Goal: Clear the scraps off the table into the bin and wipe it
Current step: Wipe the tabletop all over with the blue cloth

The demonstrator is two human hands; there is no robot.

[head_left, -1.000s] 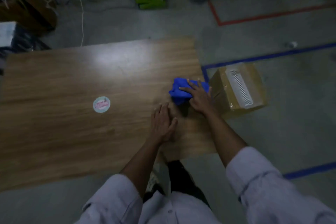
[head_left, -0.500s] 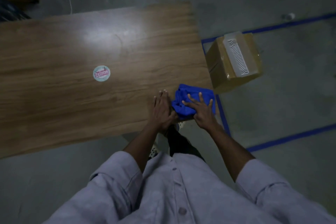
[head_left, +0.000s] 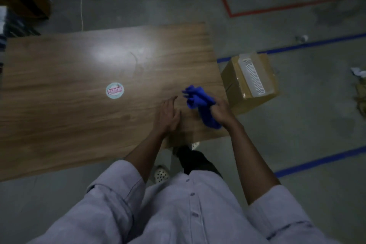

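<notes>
— Why bunch the blue cloth [head_left: 198, 98] in the curled right grip [head_left: 220, 112], above the desk's [head_left: 69, 125] near right corner?
— Likely to gather a fresh face for wiping, bracing with the left grip [head_left: 167, 117], flat and spread. Cardboard box [head_left: 231, 78] just beside, for scraps.

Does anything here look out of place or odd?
A crumpled white scrap lies on the floor, to the right of the cardboard box, not in it. A round sticker sits alone on the wooden table.
</notes>
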